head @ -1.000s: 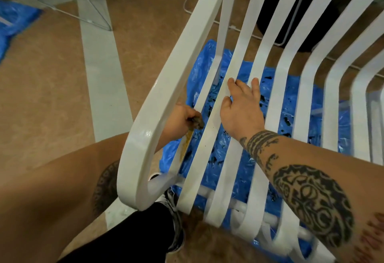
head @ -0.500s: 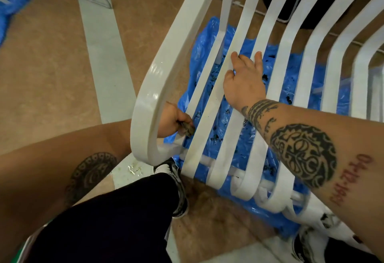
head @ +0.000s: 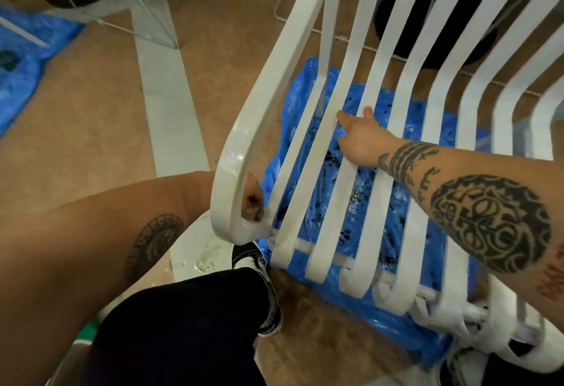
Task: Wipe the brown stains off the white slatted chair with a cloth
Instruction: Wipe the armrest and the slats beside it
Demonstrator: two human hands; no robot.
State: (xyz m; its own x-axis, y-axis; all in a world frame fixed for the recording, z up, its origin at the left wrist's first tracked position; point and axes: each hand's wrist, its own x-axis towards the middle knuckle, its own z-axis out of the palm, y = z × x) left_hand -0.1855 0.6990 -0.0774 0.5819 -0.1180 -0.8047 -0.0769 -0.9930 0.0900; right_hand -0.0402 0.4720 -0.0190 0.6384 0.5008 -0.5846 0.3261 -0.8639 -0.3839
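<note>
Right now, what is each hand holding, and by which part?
The left hand grips a bunched cloth as a wad in its fist, low on the chair; the right hand rests on slats, holding nothing.

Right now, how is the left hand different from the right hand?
The left hand is curled round a small dark cloth; the right hand holds nothing. The left hand sits low, tucked behind the thick side frame; the right hand lies higher up on the white slats. Both reach to the same white slatted chair.

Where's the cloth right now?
Head view, lower centre-left: cloth gripped in the left hand, between the chair's thick outer frame loop and the first slat.
</note>
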